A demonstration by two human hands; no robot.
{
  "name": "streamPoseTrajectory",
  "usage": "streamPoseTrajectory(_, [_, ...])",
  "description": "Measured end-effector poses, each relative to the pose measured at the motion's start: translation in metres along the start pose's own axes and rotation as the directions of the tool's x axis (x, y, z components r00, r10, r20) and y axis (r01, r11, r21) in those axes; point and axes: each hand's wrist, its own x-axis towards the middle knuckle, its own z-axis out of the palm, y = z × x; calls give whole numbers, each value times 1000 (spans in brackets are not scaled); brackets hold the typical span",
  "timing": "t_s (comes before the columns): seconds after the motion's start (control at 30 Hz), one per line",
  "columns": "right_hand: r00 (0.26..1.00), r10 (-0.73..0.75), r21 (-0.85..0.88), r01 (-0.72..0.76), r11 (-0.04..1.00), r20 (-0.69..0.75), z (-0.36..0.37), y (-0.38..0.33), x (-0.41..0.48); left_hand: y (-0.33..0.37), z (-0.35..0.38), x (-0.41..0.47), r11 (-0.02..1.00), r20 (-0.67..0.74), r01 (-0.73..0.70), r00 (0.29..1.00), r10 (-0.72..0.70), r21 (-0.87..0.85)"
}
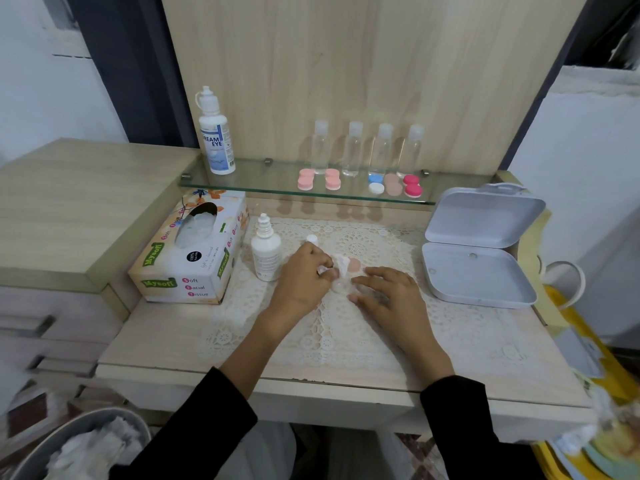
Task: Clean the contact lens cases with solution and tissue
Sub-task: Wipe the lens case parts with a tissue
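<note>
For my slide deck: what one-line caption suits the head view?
Left hand holds tissue against a peach lens case; right hand rests flat beside it on the lace mat.

Cream lace mat (346, 327) with floral openwork; white tissue box (194, 261) with orange flowers, green bands; pink lens cases (306, 179), blue-and-white lens case (375, 183), beige lens case (393, 184), magenta lens case (412, 185); white tissue (342, 263)

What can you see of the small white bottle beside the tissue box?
The small white bottle looks like opaque plastic, with a stepped nozzle top and a fine-print label. It stands upright on the lace mat, between the tissue box and the left hand. Whether the hand touches it is unclear.
</note>
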Motion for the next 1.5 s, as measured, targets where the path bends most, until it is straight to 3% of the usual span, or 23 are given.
streamPoseTrajectory(0.37, [1000,-2,-10,2,1000,11,-1,-1,0,16,2,-16,928,72,-224,974,213,296])
streamPoseTrajectory(0.57, [1000,-14,1,14,1000,17,0,-1,0,19,2,-18,877,131,-229,973,191,423])
streamPoseTrajectory(0.87, [1000,-8,-4,8,1000,24,1,0,1,22,2,-12,869,125,-202,979,163,452])
streamPoseTrajectory(1.2, [1000,-6,-3,6,1000,19,0,-1,0,8,4,-12,974,160,-88,986,55,210])
streamPoseTrajectory(1.33, [1000,4,-5,-4,1000,10,0,-2,-1,-5,7,-11,998,112,23,994,-17,-53])
streamPoseTrajectory(1.5, [1000,12,-2,-12,1000,3,-1,-4,-2,-19,8,-16,926,-57,60,995,-87,-373])
